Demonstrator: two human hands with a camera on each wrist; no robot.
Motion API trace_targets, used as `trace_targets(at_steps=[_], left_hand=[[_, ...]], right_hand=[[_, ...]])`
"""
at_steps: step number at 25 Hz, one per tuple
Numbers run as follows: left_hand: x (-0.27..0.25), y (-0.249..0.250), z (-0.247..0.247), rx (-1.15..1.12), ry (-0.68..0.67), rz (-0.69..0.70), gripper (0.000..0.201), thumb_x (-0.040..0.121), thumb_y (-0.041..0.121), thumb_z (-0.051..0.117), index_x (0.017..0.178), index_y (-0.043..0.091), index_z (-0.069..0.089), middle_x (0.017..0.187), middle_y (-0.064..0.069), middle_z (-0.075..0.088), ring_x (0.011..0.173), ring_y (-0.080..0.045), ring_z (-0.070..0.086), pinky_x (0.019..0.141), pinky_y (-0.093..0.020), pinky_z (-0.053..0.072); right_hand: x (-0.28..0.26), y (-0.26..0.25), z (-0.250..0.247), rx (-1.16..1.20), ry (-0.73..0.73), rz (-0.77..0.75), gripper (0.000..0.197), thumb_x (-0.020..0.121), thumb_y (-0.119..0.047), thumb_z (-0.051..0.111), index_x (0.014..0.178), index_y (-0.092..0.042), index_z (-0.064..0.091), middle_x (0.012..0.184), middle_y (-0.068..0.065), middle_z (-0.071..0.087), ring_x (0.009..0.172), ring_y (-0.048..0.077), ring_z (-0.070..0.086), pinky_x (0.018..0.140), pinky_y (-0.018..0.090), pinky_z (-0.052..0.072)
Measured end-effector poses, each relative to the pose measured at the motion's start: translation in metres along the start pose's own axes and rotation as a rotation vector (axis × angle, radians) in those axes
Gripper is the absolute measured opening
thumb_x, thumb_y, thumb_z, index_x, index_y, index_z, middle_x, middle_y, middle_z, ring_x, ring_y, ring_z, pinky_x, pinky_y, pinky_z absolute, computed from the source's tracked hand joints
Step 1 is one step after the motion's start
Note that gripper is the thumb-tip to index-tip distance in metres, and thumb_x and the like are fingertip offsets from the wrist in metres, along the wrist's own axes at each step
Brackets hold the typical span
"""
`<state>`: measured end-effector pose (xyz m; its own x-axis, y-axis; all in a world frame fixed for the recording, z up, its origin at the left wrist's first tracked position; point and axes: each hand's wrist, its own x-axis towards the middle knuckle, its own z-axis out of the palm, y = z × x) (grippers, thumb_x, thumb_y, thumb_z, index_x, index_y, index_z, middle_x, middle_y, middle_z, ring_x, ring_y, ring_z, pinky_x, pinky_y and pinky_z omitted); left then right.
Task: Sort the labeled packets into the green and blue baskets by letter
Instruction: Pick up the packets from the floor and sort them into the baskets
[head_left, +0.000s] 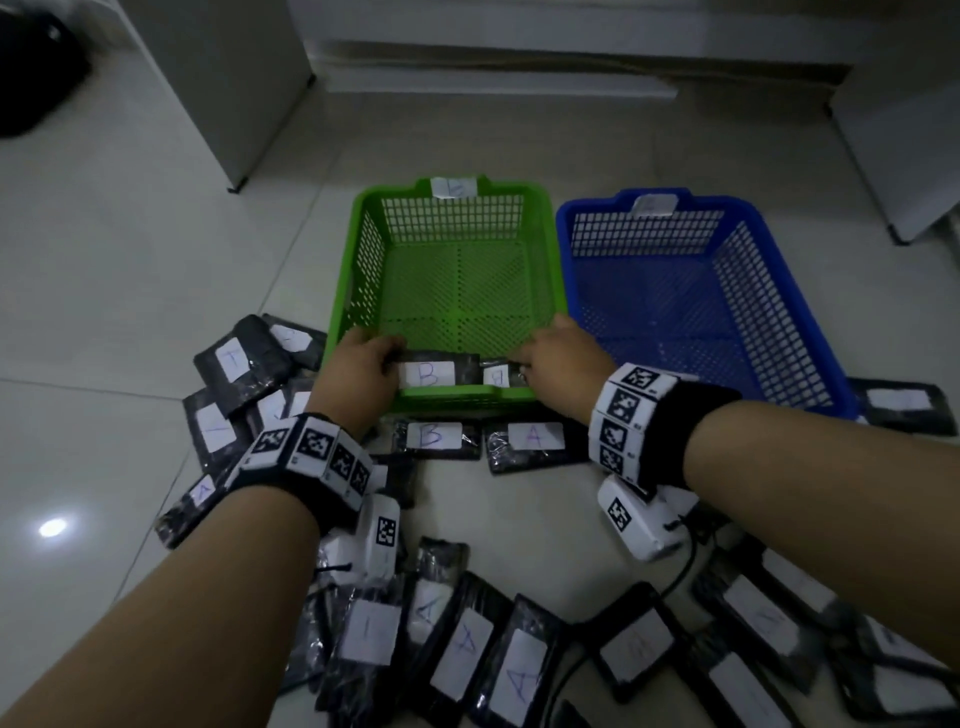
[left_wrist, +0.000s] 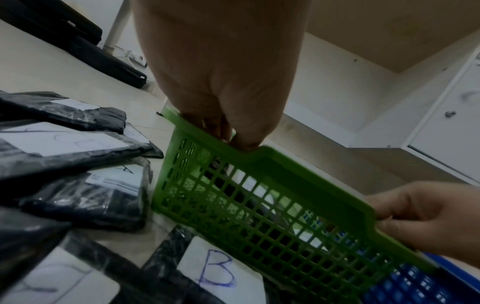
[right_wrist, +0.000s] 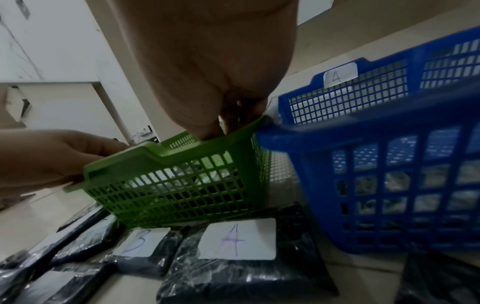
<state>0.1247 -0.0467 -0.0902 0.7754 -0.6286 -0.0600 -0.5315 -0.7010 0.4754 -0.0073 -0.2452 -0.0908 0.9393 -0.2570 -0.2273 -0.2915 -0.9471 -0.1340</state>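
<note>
The green basket (head_left: 363, 208), tagged B, and the blue basket (head_left: 779, 228), tagged A (right_wrist: 340, 75), stand side by side on the floor. Both hands reach over the green basket's near wall (left_wrist: 298, 164). My left hand (head_left: 363, 358) grips the left end of a black packet labeled B (head_left: 428, 374) just inside that wall. My right hand (head_left: 550, 353) holds the right end of a second B packet (head_left: 496, 375) beside it. In the wrist views the fingertips are hidden behind the green rim (right_wrist: 145, 152).
Loose black packets lie on the tiled floor in front of and left of the baskets, among them a B packet (head_left: 434, 436) and an A packet (head_left: 535, 436) against the green basket's front. White cabinets (head_left: 244, 93) stand behind. The blue basket holds nothing visible.
</note>
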Motion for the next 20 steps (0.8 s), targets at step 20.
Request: trace_targets(at_steps=[20], left_hand=[[-0.077, 0.073, 0.116, 0.202, -0.157, 0.257, 0.072, 0.067, 0.032, 0.076, 0.132, 0.012, 0.052, 0.124, -0.014, 0.055, 0.110, -0.040, 0.051, 0.089, -0.047, 0.043]], right_hand=[[-0.189, 0.085, 0.077, 0.177, 0.235, 0.223, 0.046, 0.065, -0.035, 0.069, 0.105, -0.013, 0.068, 0.091, 0.009, 0.069, 0.085, 0.036, 0.060, 0.072, 0.046, 0.053]])
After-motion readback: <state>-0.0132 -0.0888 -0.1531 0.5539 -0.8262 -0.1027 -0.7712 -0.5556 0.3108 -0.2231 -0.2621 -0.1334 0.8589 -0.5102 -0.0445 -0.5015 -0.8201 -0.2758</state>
